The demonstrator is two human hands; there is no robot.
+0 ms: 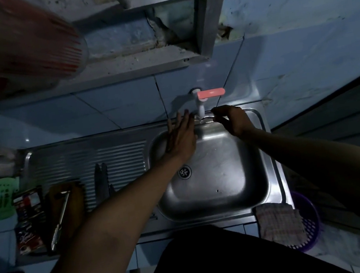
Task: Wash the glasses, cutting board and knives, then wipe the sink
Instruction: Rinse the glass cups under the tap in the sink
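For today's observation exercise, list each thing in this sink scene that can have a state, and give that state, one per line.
Left hand: fingers straight, over the basin by the tap.
Right hand: fingers curled, under the spout; what it holds is unclear.
Tap: flow unclear.
Sink: basin empty, drain unplugged.
Knives: lying on the drainboard.
Checked cloth: draped over the front edge.

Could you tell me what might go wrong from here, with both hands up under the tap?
1. The knives lie loose on the ribbed drainboard close by the left forearm; a sweep back could catch a blade.
2. The scene is dim, so dark blades are hard to spot.
3. The cloth hangs over the sink's front edge; a nudge may drop it toward the purple basket. The left hand and right hand hold nothing.
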